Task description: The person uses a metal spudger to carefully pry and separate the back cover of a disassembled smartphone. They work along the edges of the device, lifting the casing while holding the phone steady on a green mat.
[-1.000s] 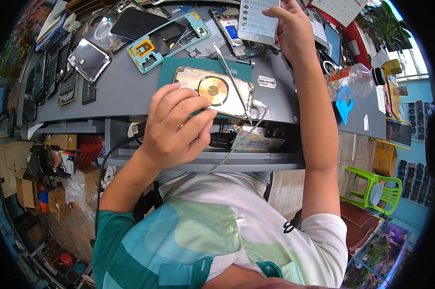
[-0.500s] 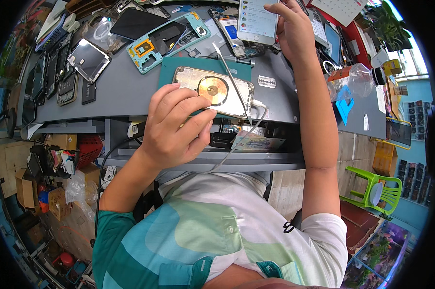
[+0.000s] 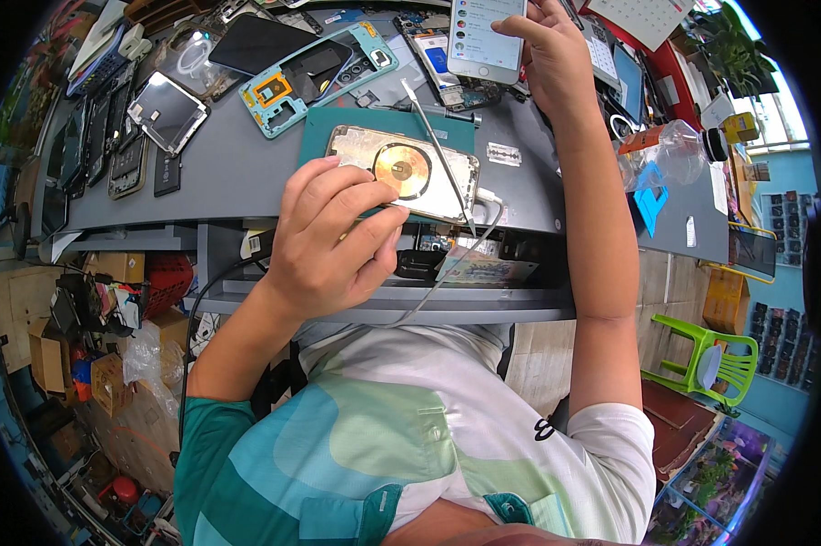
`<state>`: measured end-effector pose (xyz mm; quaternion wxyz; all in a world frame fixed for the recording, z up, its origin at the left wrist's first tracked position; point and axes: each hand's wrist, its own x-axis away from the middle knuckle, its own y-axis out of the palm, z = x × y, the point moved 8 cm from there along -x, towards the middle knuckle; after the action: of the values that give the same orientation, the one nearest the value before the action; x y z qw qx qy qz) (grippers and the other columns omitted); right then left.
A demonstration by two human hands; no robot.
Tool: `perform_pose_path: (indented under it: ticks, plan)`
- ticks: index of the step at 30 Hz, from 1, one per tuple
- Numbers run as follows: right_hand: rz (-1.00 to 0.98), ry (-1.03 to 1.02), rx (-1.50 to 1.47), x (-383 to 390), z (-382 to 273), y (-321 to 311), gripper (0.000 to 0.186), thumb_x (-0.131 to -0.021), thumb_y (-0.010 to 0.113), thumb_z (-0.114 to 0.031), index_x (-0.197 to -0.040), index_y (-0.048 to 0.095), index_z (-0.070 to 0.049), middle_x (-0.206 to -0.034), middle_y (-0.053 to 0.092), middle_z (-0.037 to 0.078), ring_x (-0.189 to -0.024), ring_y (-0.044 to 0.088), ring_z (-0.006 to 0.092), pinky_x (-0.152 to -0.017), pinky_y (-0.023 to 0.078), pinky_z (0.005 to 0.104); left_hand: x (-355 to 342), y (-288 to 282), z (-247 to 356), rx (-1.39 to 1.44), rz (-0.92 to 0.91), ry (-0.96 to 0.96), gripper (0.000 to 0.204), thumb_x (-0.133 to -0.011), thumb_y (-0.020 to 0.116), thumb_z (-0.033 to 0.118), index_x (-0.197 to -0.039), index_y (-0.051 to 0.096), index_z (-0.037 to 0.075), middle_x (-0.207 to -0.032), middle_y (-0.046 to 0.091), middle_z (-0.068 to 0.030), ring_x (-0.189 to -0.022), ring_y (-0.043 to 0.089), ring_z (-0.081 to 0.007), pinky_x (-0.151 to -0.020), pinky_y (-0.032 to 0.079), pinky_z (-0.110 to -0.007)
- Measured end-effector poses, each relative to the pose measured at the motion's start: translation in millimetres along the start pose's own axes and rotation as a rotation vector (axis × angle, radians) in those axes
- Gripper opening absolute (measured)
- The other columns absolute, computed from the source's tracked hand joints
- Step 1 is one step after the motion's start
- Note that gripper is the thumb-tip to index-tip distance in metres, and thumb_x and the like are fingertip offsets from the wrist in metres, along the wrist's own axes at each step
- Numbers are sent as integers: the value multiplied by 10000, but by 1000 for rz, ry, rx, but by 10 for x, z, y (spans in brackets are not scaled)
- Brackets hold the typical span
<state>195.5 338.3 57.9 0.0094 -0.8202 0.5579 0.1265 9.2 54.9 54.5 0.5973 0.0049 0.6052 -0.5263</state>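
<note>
On a teal mat (image 3: 315, 135) lies an opened phone (image 3: 351, 146) with a round gold charging coil (image 3: 401, 171) in its middle. My left hand (image 3: 333, 232) is curled over its left end and near edge, with fingertips pressed close to the coil. Across the right part of that phone rests a slim metal pry tool (image 3: 439, 150). A white cable plug (image 3: 488, 196) meets the phone's right end. Farther back, my right hand (image 3: 556, 64) grips a white smartphone (image 3: 483, 71) showing a lit list, the thumb over its screen.
A light-blue phone frame (image 3: 374, 56), a dark phone (image 3: 256, 44) and a loose screen (image 3: 167, 114) lie at the back left. A razor blade (image 3: 504, 154) sits right of the mat. Farther right are a clear bottle (image 3: 674, 155) and a blue plastic piece (image 3: 649, 207). An open drawer (image 3: 410, 300) is below.
My right thumb has shifted down and slightly left over the white smartphone's screen, and the list on it looks shifted. My left hand and the opened phone have stayed put.
</note>
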Motion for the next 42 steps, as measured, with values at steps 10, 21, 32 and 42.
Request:
perform_pose_path:
  ticks: [10,21,32,42]
  plan:
    - [37,10,-61,17,-12,30,679,-912,687,71,-1572,528,43,-1181,818,97,-935,793,136,-757,607,244,3,-4,-4,-1,-1,-1,271,-812,814,62,-1083,831,81,-1215,780,-74,-1160,719,-307,-1123,535,-564]
    - [39,12,-39,23,-23,24,694,-897,694,61,-1571,528,40,-1158,817,84,-875,779,116,-671,571,219,2,2,-4,-8,1,-2,260,-821,813,67,-1080,829,83,-1212,778,-73,-1163,719,-304,-1126,534,-563]
    - [114,15,-207,22,-1,69,590,-983,657,30,-1562,544,44,-1216,808,114,-1008,799,170,-862,631,286,9,0,-7,-3,4,-2,269,-819,813,65,-1087,832,88,-1216,778,-71,-1161,723,-302,-1125,532,-561]
    - [20,7,-115,6,12,42,652,-947,661,89,-1585,526,58,-1273,797,144,-1073,801,191,-947,641,317,4,-1,-4,-6,3,-3,268,-813,816,63,-1079,831,88,-1210,780,-68,-1159,724,-302,-1124,531,-561]
